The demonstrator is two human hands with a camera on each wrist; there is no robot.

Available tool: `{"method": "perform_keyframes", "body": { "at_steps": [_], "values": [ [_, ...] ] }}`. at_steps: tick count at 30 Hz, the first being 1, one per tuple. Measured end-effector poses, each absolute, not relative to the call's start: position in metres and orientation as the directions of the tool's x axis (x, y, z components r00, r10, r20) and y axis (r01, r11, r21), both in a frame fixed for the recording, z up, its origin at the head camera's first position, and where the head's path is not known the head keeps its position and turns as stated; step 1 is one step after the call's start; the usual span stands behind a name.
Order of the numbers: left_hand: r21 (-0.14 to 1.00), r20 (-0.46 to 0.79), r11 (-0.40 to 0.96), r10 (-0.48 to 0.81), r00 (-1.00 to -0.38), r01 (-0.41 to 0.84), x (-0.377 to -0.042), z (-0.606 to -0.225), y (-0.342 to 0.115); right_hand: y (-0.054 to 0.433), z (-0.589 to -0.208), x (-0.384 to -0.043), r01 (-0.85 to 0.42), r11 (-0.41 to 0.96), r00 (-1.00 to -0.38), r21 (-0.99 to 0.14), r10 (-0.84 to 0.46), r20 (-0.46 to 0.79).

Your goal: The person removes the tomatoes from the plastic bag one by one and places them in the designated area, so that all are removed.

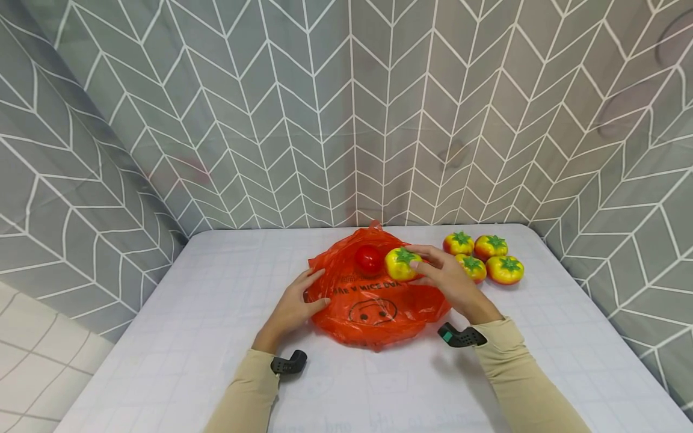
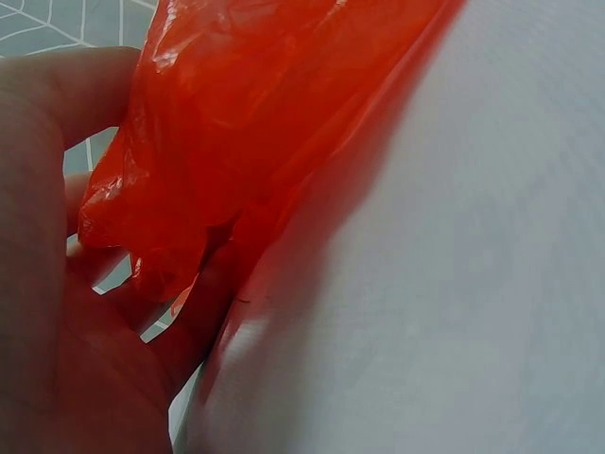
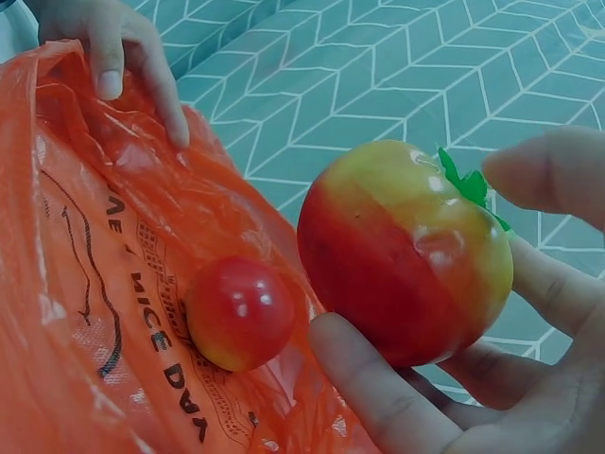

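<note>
A red plastic bag (image 1: 373, 313) with dark printing lies spread open on the white table. My left hand (image 1: 295, 307) holds the bag's left edge, thumb on the near side and fingers further back; in the left wrist view the film (image 2: 246, 123) runs between them. Above the bag's right part, my right hand (image 1: 446, 273) grips a yellow-and-red toy tomato (image 1: 402, 264) with green leaves. The right wrist view shows this tomato (image 3: 406, 255) between thumb and fingers. A smaller-looking red round fruit (image 3: 240, 313), yellowish at one side, rests on the bag's film in the opening.
Several more yellow-and-red toy tomatoes (image 1: 505, 270) sit grouped on the table (image 1: 227, 313) to the right of the bag, near the back edge. A grey curtain (image 1: 373, 120) with white zigzag lines hangs behind the table and along its sides.
</note>
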State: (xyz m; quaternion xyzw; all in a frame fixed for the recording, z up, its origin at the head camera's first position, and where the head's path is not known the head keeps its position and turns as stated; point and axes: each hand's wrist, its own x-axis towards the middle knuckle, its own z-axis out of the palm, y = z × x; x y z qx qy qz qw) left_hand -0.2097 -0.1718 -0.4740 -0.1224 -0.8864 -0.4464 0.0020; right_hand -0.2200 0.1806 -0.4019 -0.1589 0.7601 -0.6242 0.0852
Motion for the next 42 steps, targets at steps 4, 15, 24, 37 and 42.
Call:
{"method": "perform_keyframes", "body": {
  "at_steps": [4, 15, 24, 37, 42],
  "values": [
    [0.792, 0.120, 0.567, 0.220, -0.968, 0.227, -0.209, -0.473, -0.171, 0.183, -0.400, -0.220, -0.123, 0.178, -0.946, -0.976, -0.317, 0.061],
    [0.783, 0.147, 0.566, 0.233, -0.961, 0.257, -0.209, -0.472, -0.171, 0.197, -0.395, -0.216, -0.112, 0.204, -0.957, -0.973, -0.286, 0.050],
    [0.786, 0.143, 0.564, 0.234, -0.962, 0.254, -0.209, -0.473, -0.172, 0.215, -0.391, -0.214, -0.099, 0.208, -0.968, -0.973, -0.245, 0.046],
    [0.781, 0.146, 0.568, 0.237, -0.961, 0.259, -0.211, -0.473, -0.172, 0.246, -0.390, -0.205, -0.091, 0.184, -0.981, -0.979, -0.185, 0.057],
    [0.781, 0.145, 0.569, 0.237, -0.961, 0.258, -0.211, -0.473, -0.173, 0.256, -0.389, -0.203, -0.088, 0.185, -0.984, -0.979, -0.167, 0.057]
  ]
}}
